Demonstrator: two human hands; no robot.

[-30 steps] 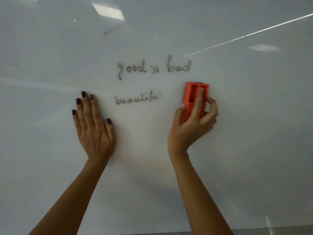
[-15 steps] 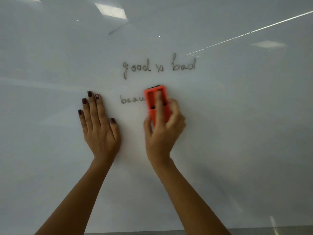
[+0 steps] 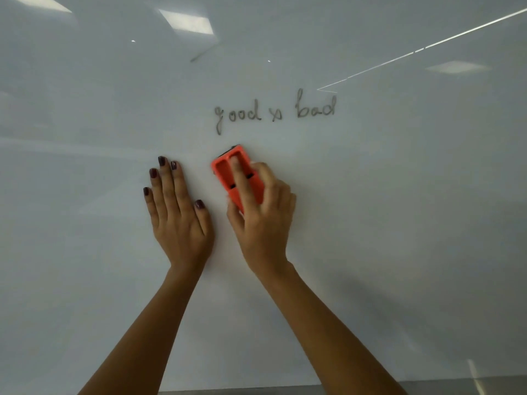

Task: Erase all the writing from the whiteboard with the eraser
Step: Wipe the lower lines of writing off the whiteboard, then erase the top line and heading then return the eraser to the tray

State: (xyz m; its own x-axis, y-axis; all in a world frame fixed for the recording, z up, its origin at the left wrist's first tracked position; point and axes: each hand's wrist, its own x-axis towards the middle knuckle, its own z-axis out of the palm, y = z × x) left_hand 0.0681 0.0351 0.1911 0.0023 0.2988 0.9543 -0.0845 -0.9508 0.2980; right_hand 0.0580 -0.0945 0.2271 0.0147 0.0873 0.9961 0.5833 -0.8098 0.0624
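Observation:
A glossy whiteboard [image 3: 399, 209] fills the view. One line of dark handwriting [image 3: 275, 112], "good vs bad", sits above the middle. Just below its left end, my right hand [image 3: 262, 220] presses an orange eraser [image 3: 228, 172] flat against the board, forefinger laid along its back. No writing shows around the eraser. My left hand [image 3: 178, 215] lies flat on the board with fingers spread, just left of the eraser, holding nothing.
Ceiling lights [image 3: 186, 21] and a bright line [image 3: 422, 49] reflect in the upper board. A grey ledge [image 3: 456, 384] runs along the bottom edge at the right.
My right hand swept the eraser leftward along the lower line, and the word "beautiful" is gone. My left hand stayed flat on the board.

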